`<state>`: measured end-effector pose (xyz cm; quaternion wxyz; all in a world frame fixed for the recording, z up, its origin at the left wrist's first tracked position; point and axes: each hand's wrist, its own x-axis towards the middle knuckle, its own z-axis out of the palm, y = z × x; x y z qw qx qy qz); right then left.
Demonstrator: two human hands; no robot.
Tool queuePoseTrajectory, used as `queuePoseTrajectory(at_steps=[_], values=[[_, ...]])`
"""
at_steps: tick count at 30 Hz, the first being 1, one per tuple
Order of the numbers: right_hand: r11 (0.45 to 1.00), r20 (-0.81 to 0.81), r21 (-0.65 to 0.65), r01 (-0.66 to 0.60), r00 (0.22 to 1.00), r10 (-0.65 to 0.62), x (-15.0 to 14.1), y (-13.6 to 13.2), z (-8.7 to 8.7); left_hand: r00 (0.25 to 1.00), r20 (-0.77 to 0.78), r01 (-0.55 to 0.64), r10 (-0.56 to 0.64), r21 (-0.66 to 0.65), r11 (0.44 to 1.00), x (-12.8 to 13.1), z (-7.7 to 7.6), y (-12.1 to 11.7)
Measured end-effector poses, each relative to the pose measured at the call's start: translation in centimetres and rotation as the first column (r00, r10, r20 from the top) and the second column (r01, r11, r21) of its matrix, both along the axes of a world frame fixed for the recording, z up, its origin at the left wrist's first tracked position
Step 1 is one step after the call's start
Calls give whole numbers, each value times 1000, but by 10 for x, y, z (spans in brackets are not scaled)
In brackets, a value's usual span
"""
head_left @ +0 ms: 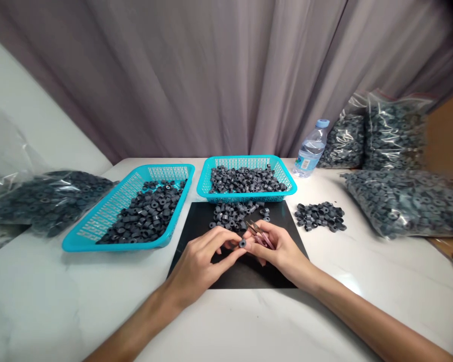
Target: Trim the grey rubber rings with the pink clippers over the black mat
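My left hand and my right hand meet over a black mat. A small dark grey ring sits pinched between the fingertips of both hands. My right hand also grips a pair of pink-handled tweezers, tips pointing up and away. A loose heap of grey rings lies on the mat just beyond my fingers.
Two turquoise baskets hold several grey rings each. Another small pile of rings lies right of the mat. A water bottle stands behind. Clear bags of rings lie at both sides. A curtain hangs behind.
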<state>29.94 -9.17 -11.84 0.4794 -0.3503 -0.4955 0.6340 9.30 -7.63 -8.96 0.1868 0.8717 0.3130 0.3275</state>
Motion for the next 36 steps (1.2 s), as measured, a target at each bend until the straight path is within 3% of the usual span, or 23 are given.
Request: queuePoseTrajectory(at_steps=[8, 16, 28, 31, 36], values=[[999, 36, 48, -22, 999, 20, 0, 0, -1, 999, -42, -25, 24, -32, 999, 0, 0, 3], [996, 141, 79, 29, 989, -40, 0, -1, -3, 993, -112, -54, 45, -78, 996, -2, 0, 4], [994, 142, 94, 63, 987, -76, -2, -3, -1, 999, -28, -22, 21, -50, 999, -2, 1, 3], [993, 143, 92, 77, 986, -90, -2, -3, 0, 997, 23, -75, 77, -97, 993, 0, 1, 3], [995, 118, 82, 60, 991, -70, -1, -4, 3, 992, 57, -93, 115, -301, 949, 2, 1, 4]])
